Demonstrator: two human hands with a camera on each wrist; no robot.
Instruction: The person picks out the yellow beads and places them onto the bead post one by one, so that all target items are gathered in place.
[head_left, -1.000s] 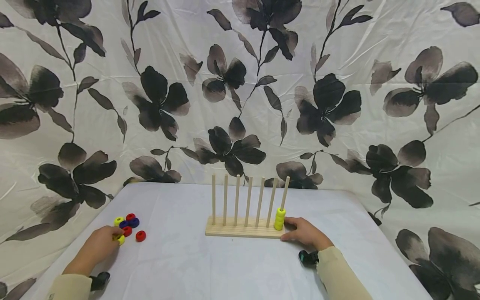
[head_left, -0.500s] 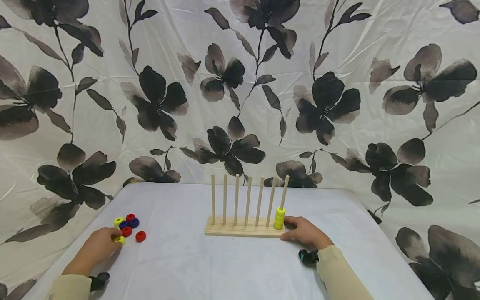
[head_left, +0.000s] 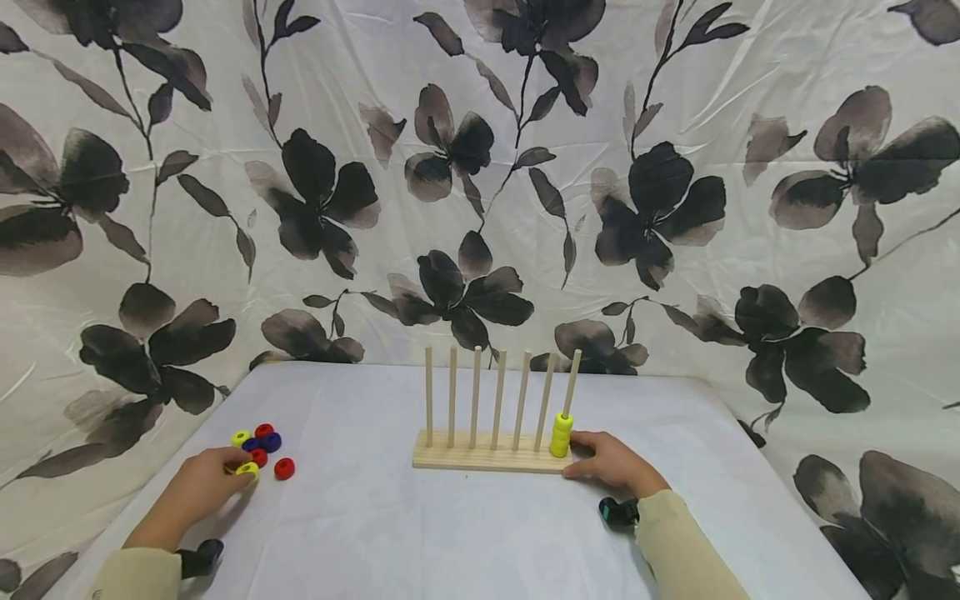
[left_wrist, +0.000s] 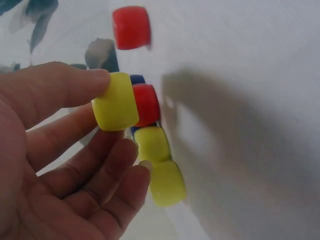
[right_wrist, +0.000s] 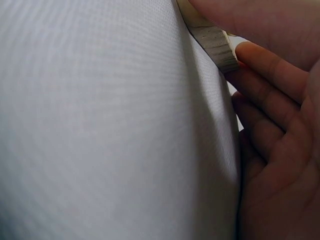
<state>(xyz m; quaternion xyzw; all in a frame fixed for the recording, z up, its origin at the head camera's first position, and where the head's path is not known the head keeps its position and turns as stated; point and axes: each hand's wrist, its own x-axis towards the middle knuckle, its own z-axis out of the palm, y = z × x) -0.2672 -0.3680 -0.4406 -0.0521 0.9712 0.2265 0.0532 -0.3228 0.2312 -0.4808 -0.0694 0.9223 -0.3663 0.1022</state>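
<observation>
My left hand [head_left: 197, 493] pinches a yellow bead [left_wrist: 117, 105] between thumb and index finger, the other fingers loosely bent below it. Beyond it on the table lies a cluster of loose beads: red [left_wrist: 146, 105], yellow [left_wrist: 167, 183] and blue [head_left: 272, 442], partly hidden by one another. A separate red bead [head_left: 284, 469] lies to the right of them. My right hand [head_left: 615, 464] grips the right end of a wooden peg stand [head_left: 480, 457], thumb at the front and fingers behind the end of the base [right_wrist: 212, 45]. Several yellow beads [head_left: 561, 436] are stacked on the rightmost peg.
The stand's other upright pegs [head_left: 476, 396] carry no beads. A white cloth [head_left: 360, 517] covers the table, and a floral curtain [head_left: 480, 167] hangs behind its far edge. Each wrist wears a small black camera [head_left: 618, 514].
My left hand has pinched the yellow bead and shifted it slightly up and to the right. My right hand stays at the stand's end.
</observation>
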